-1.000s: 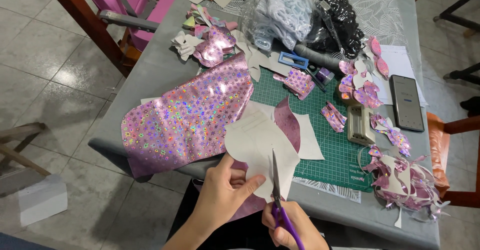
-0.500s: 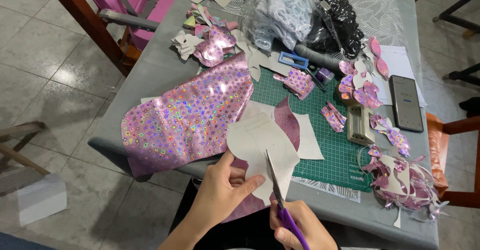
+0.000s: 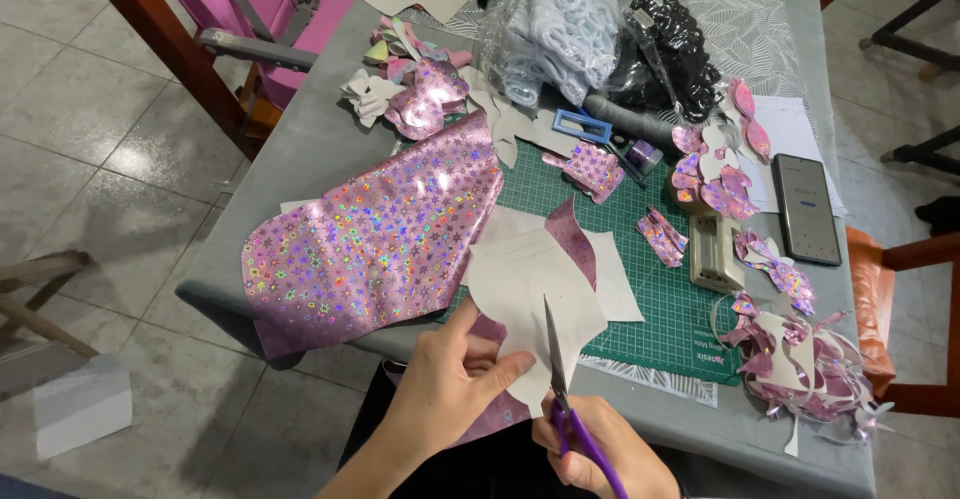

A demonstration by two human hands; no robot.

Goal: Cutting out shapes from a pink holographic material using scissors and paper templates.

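— How many things are being held?
— Two: the left hand (image 3: 450, 384) is pinching one white cutout (image 3: 530, 294) over the green mat's (image 3: 690, 319) near edge, the right hand (image 3: 600, 449) is clenching one purple-handled scissors (image 3: 560, 379) (blades slightly parted, cutting it)

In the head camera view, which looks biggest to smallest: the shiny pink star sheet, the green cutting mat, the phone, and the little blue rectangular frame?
1. Shiny pink star sheet: looks largest, though it lies nearer the camera than most of the mat.
2. Green cutting mat: partly covered, so its rank against the sheet is unsure.
3. Phone.
4. Blue rectangular frame: smallest.
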